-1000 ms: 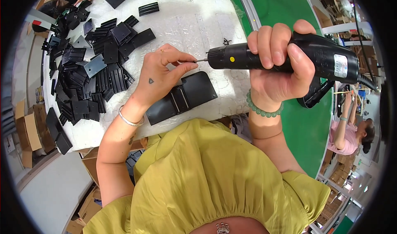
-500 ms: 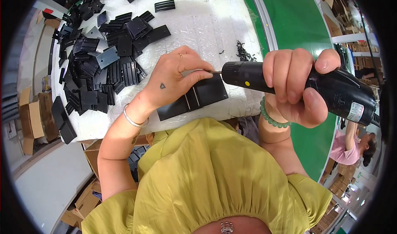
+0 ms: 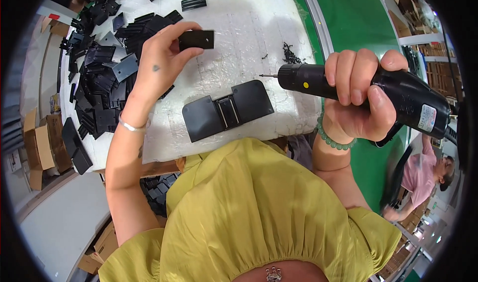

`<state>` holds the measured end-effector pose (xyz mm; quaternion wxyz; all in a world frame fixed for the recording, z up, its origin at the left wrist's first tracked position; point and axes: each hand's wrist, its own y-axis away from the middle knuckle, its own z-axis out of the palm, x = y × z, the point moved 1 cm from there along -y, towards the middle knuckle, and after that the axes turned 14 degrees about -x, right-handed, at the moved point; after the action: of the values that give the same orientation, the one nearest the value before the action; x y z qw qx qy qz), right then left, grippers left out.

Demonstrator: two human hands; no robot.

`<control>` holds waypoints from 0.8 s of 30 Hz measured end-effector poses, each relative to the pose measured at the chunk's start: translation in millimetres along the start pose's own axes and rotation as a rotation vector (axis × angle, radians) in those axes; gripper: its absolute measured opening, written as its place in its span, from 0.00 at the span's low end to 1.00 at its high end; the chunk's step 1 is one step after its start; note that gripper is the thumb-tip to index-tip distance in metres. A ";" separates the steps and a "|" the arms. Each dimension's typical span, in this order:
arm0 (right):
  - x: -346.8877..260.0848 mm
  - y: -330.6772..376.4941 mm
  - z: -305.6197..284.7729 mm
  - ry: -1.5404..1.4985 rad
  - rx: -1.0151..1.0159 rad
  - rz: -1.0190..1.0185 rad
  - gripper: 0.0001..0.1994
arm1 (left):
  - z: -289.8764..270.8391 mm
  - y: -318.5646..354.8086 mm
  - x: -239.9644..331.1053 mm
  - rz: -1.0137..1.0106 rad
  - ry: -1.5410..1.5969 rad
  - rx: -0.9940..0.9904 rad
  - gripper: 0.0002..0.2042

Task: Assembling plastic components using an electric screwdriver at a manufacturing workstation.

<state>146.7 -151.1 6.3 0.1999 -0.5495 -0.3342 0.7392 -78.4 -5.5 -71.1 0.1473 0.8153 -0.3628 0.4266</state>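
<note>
At upper left-centre, up-left of the rightward-rising black bracket [image 3: 230, 112], the left hand [image 3: 162, 58] pinches a plate [image 3: 201, 40], the right hand [image 3: 361, 93] gripping a screwdriver [image 3: 308, 79].

On the black plastic handheld electric screwdriver [image 3: 412, 95], near its cable end, sits a white rectangular label [image 3: 427, 118] with fine print too small to read; a round yellow sticker [image 3: 305, 85] marks the screwdriver's nose, nearer the bit; faint marks on its casing, just beside the label, cannot be made out; well beyond the screwdriver's cable end shows a small green-and-white sign [image 3: 434, 206], likewise illegible.
</note>
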 end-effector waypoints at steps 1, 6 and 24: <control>1.8 1.1 -3.7 -0.018 -0.012 -0.009 0.21 | 2.7 7.0 7.2 0.002 0.190 -0.064 0.13; -0.4 2.5 -4.2 -0.038 -0.015 -0.001 0.21 | 13.0 34.2 33.8 -0.127 0.495 -0.205 0.12; -9.0 13.5 -12.2 -0.109 0.013 0.059 0.23 | 26.7 52.4 34.2 -0.094 0.621 -0.235 0.15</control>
<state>162.0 -163.2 0.6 0.1633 -0.5169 -0.3232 0.7757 -87.5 -72.5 -63.1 0.3632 0.6396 -0.3093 0.6028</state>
